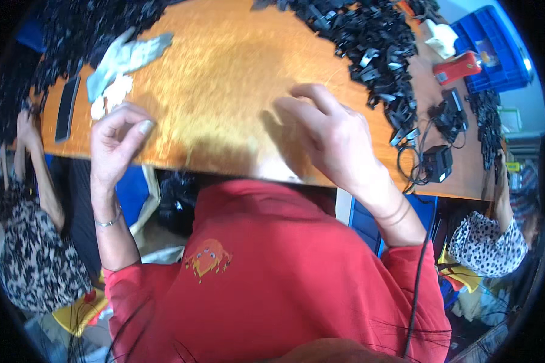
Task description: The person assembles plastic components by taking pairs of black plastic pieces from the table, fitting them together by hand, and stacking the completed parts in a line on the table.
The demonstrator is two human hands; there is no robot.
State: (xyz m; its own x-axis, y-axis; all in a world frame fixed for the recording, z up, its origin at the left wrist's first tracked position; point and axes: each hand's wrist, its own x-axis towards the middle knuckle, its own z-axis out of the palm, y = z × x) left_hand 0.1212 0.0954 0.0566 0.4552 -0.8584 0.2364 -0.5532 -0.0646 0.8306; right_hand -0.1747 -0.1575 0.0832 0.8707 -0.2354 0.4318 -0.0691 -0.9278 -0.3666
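Orange-brown wooden surface (218,72), and the right hand (339,136) hangs over it, fingers parted, nothing visible in its grip, black pieces (369,45) heaped farther right! The left hand (116,145) curls thumb toward fingers; whether it pinches anything, can't tell. Loose wrists, light touch should serve well. Pale glove (124,63) and white scraps (116,94) crowd the left; a black box (437,163) hems the right.

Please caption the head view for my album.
Left hand and right hand at an orange table, black parts heaped nearby.

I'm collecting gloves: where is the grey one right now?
In the head view, the grey glove lies on the left of the table, beyond the left hand, beside the black pile.
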